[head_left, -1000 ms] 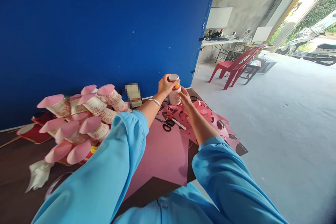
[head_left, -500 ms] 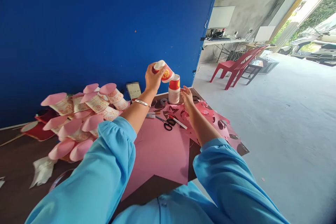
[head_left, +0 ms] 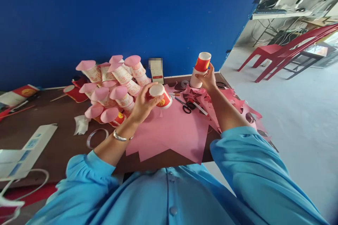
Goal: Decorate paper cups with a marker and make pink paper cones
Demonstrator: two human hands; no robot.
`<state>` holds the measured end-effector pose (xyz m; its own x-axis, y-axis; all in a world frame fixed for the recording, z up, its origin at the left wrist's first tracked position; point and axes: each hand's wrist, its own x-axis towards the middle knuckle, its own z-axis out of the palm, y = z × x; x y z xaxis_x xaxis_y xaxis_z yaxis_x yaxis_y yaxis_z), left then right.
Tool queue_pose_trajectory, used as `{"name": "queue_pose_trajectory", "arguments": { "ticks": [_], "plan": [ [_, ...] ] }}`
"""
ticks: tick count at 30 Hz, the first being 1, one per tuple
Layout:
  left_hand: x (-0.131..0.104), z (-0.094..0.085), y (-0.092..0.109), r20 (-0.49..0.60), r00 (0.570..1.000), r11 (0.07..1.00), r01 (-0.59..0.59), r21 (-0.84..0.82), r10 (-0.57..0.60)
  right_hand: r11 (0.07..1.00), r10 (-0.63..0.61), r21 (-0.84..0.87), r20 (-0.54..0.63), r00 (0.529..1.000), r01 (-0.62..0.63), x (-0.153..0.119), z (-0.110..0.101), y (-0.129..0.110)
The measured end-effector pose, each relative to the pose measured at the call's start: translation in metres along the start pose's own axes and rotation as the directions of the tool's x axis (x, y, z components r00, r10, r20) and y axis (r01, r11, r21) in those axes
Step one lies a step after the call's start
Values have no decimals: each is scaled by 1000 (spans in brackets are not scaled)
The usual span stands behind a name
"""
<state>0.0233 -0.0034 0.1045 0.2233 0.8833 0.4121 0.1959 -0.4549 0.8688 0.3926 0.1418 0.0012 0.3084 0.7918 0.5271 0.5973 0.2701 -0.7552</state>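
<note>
A red and white paper cup (head_left: 165,100) is in my left hand (head_left: 144,104), tilted above the pink paper sheet (head_left: 169,130), its white base toward me. My left fingers are closed around it. At the back right of the table, my right hand (head_left: 208,78) curls around the side of a stack of paper cups (head_left: 202,62). The top cup of that stack is red with its white mouth up; my fingers hide part of the lower stack. Black-handled scissors (head_left: 188,107) and a white marker with a red end (head_left: 200,108) lie on the pink sheet between my hands.
Several decorated cups with pink cone tops (head_left: 118,93) are heaped at left. A phone (head_left: 156,70) leans on the blue wall (head_left: 126,14). Pink paper scraps (head_left: 235,102), a tape roll (head_left: 97,137), a tissue (head_left: 81,124) and a power strip (head_left: 34,147) lie around.
My left hand has moved down and toward me with the cup, away from the stack. My right hand has closed around the stack. The view has turned, showing more of the table's left side.
</note>
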Motion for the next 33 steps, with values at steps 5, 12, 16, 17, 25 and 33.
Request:
{"name": "queue_pose_trajectory", "arguments": {
  "ticks": [5,12,16,17,25,33],
  "plan": [
    [-49,-25,-25,41,995,987,87,135,-93,977,47,-196,-155,987,-77,-12,-20,-18],
    [-71,-25,-55,74,992,968,84,238,-105,971,-223,-37,204,953,235,-75,0,-124],
    [-76,-26,-68,93,991,954,68,291,-99,953,-231,-16,601,765,301,-120,45,-164],
    [-78,-27,-70,103,991,952,51,301,-85,951,-226,-22,634,739,309,-128,55,-168],
    [-83,-31,-75,117,991,915,17,404,-70,920,-230,-64,711,665,386,-143,107,-175],
    [-82,-34,-89,91,996,924,-26,383,-10,925,-145,-217,558,817,313,-119,69,-147]
  ]
}}
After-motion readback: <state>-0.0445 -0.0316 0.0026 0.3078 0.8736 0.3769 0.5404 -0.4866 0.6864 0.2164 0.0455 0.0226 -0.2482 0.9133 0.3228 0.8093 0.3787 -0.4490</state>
